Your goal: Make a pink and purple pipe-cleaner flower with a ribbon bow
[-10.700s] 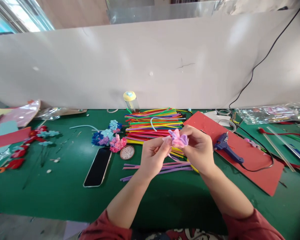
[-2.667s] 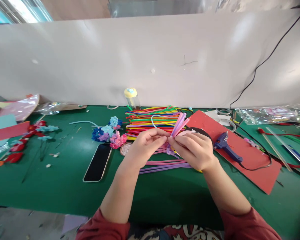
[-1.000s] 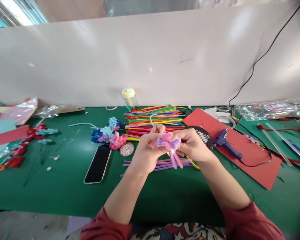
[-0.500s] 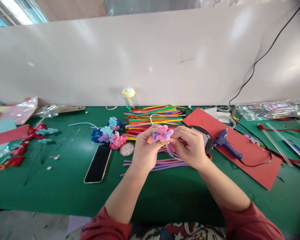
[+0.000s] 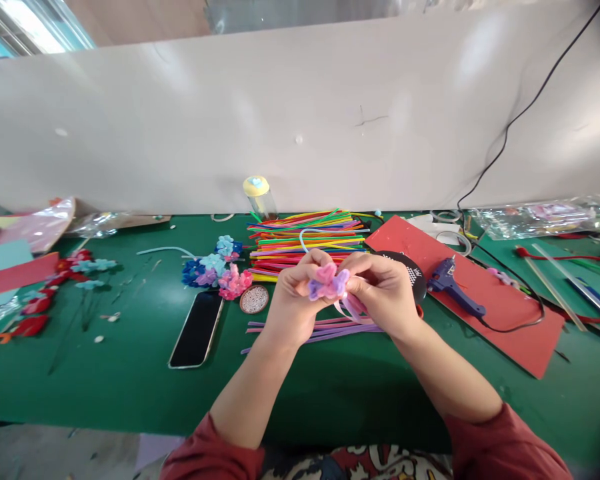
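- The left hand (image 5: 291,308) and the right hand (image 5: 386,293) are close together above the bench (image 5: 130,387), both pinching one small pink-and-purple fuzzy flower (image 5: 327,283) between thumbs and fingers.
- That flower sits between the hands, its petals facing the camera; pale pink and purple strands hang below it, beside the right hand.
- Under the hands, a few loose pink and purple stems (image 5: 265,327) lie on the bench, partly covered by the left forearm.
- Just beyond is a broad pile of multicoloured stems (image 5: 305,243) — a jar with a yellow lid (image 5: 259,198) stands behind it.
- To the left of the pile are a cluster of blue and pink flowers (image 5: 215,268), a round dish of small pale pieces (image 5: 254,299) and a phone (image 5: 197,330), dark screen up.
- To the right, a blue glue gun (image 5: 455,290) rests on a red board (image 5: 523,337); a black round object (image 5: 416,275) is partly hidden behind the right hand.
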The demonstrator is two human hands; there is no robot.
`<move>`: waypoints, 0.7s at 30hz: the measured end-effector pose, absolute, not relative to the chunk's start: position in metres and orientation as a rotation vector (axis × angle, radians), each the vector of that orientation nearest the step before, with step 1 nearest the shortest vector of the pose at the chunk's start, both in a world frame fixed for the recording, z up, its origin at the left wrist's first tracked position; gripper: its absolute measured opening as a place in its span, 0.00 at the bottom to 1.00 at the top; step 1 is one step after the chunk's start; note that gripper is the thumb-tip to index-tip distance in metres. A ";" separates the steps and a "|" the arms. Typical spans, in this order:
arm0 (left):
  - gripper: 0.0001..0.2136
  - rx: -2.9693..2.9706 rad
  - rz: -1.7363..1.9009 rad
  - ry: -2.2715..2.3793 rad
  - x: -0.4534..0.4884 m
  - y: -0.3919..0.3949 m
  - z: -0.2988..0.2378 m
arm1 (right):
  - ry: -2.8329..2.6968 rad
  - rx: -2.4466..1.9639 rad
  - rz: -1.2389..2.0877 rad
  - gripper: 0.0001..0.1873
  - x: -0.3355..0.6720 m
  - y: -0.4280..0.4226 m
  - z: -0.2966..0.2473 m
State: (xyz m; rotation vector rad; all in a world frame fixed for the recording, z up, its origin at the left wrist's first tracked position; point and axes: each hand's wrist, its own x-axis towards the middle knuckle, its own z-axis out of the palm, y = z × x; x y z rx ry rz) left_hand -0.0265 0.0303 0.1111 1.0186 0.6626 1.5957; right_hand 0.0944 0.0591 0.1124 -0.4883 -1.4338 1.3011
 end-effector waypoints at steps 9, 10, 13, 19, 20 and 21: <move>0.08 1.047 1.592 0.760 -0.029 0.030 0.112 | -1.479 -0.556 1.536 0.09 0.099 0.058 0.119; 0.08 1.039 1.600 0.759 -0.029 0.031 0.112 | -1.481 -0.567 1.508 0.10 0.099 0.058 0.119; 0.08 1.022 1.615 0.754 -0.029 0.031 0.111 | -1.510 -0.600 1.393 0.11 0.099 0.058 0.120; 0.07 1.069 1.663 0.807 -0.028 0.031 0.107 | -1.695 -0.602 1.284 0.12 0.107 0.058 0.117; 0.07 1.088 1.675 0.815 -0.028 0.031 0.107 | -1.753 -0.613 1.219 0.10 0.108 0.058 0.116; 0.07 1.104 1.687 0.825 -0.027 0.030 0.106 | -1.816 -0.614 1.125 0.09 0.110 0.059 0.116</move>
